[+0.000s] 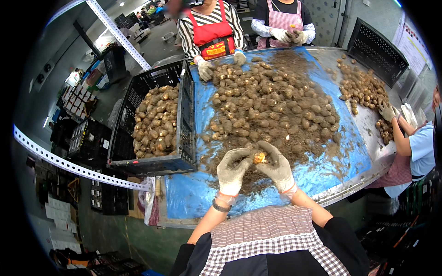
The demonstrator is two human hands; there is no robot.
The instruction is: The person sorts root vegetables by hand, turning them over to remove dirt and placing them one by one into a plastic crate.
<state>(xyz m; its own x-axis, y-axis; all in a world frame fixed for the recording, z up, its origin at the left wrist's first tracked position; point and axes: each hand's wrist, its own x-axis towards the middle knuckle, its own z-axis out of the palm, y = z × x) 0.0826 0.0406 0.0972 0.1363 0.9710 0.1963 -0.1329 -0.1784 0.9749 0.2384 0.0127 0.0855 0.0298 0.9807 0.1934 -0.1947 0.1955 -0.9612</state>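
Note:
Over the near edge of the pile, my gloved left hand [231,171] and gloved right hand [277,169] meet with curved fingers. Between their fingertips is a small taro corm [260,158] with a bright orange-yellow patch facing up. Both hands are closed on it, fingers and thumbs forming loose rings. Just beyond lies a broad heap of brown, hairy taro corms [271,108], mixed with loose root fibres. Blue plastic sheeting [184,198] lies beneath the heap and covers much of the table.
A black crate [184,115] holding taros stands at the left. Another black crate [377,50] leans at the far right, by a second taro pile [363,87]. Two people work across the table, and another at the right. A perforated metal frame [83,166] runs along the left.

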